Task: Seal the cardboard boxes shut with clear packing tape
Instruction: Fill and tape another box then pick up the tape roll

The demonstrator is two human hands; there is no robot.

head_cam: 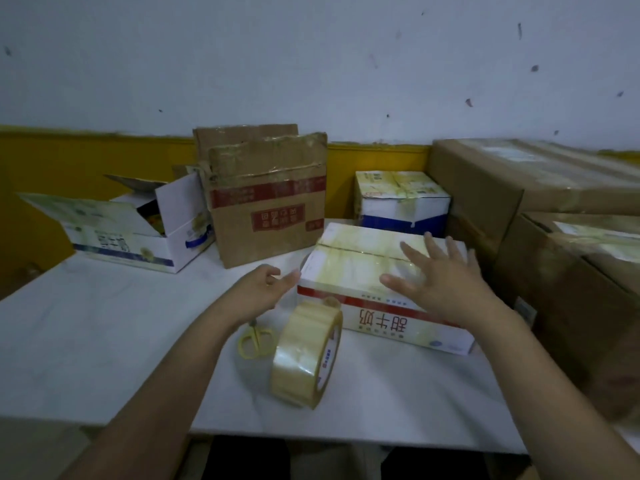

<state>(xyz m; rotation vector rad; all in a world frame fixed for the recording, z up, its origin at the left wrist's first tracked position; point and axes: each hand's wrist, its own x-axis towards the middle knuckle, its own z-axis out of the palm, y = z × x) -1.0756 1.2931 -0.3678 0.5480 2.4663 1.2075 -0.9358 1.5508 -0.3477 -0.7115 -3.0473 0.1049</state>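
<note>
A white printed carton with a red stripe lies on the white table, its flaps closed and shiny tape across the top. My right hand hovers over its near right part with fingers spread. Beside the carton's left end, my left hand has loosely bent fingers and holds nothing. In front of the carton a roll of clear tape stands on edge. Yellow-handled scissors lie just left of the roll.
At the back left sits an open white carton with raised flaps. A brown carton with red tape stands at the back middle, a taped white-and-blue one right of it. Large brown boxes are stacked at the right.
</note>
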